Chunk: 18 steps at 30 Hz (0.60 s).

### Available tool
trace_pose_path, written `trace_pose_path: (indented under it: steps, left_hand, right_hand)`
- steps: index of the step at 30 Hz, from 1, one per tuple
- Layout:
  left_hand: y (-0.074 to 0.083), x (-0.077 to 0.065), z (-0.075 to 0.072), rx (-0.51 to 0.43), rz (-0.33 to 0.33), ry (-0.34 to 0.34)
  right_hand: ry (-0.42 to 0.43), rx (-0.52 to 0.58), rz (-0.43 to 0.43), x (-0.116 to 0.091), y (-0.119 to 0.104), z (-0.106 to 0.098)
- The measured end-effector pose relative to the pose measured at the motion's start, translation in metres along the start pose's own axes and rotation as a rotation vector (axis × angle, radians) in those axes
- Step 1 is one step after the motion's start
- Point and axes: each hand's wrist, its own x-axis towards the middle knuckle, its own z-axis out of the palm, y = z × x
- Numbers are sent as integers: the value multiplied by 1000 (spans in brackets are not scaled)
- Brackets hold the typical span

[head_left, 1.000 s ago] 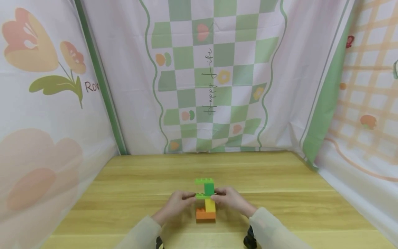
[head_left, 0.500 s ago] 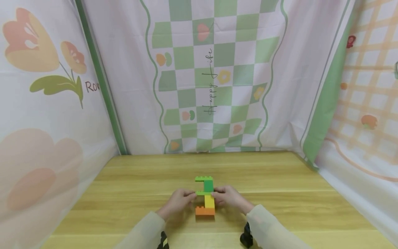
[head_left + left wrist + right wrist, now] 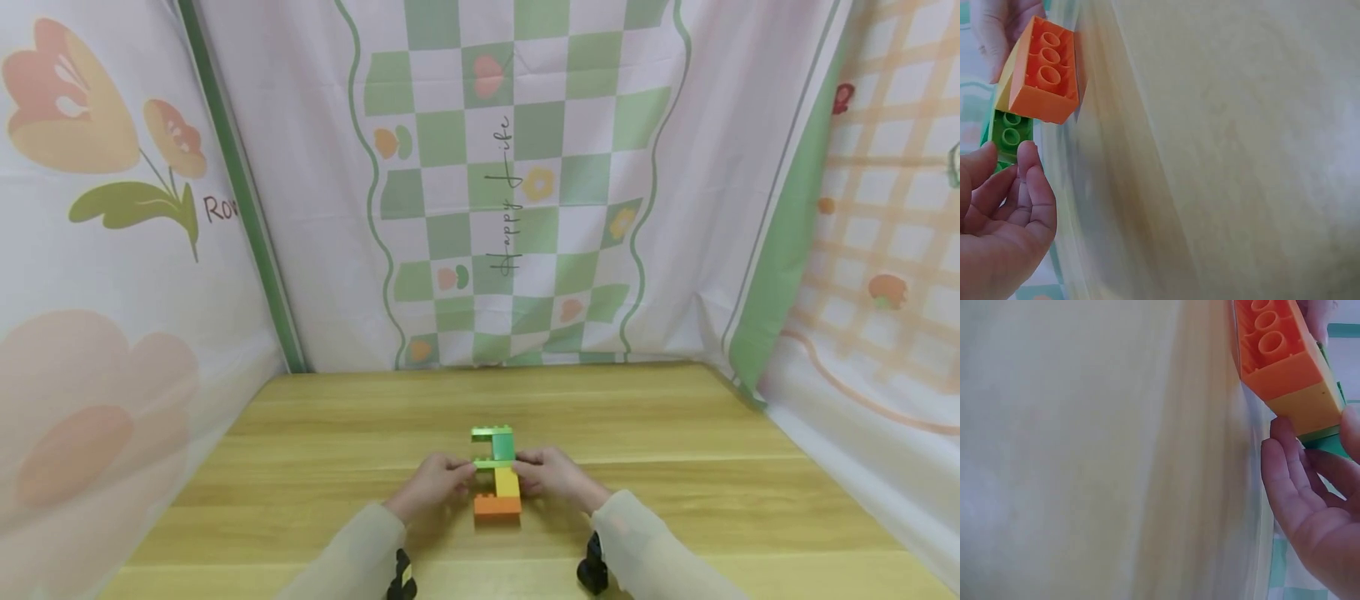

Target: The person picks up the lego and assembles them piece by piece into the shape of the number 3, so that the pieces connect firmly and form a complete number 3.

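Observation:
A stack of toy building bricks is held up between both hands at the centre of the head view. From the bottom it has an orange brick (image 3: 497, 507), a yellow brick (image 3: 507, 482), a thin light green brick (image 3: 484, 464), a darker green brick (image 3: 503, 447) and another thin light green brick (image 3: 491, 432) on top. My left hand (image 3: 437, 483) pinches the free left end of the lower light green brick. At the opposite side, my right hand (image 3: 558, 478) grips the stack where yellow meets green. Both wrist views show the orange brick's hollow underside (image 3: 1049, 59).
A wood-grain table (image 3: 337, 433) lies beneath the hands. Behind it hangs a checkered green and white cloth (image 3: 517, 208), with printed cloth walls at left (image 3: 112, 292) and right (image 3: 885, 233). Black wrist devices (image 3: 592, 565) show below the sleeves.
The stack has tipped and shifted slightly away, its orange brick sitting higher in the head view. My left thumb has closed onto the lower light green brick's end. The right hand keeps its grip.

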Motion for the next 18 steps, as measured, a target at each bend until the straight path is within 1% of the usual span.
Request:
trace_pose_path:
  steps: [5,10,18]
  left_hand:
    - [1,0,1,-20,-47,-11]
    - [0,2,4,-8,-89,3]
    - [1,5,5,-20,-134,16]
  right_hand:
    - [19,-9,38,1,1,1]
    - [28,-22,70,0,0,1]
    - [0,-29,78,2,1,0]
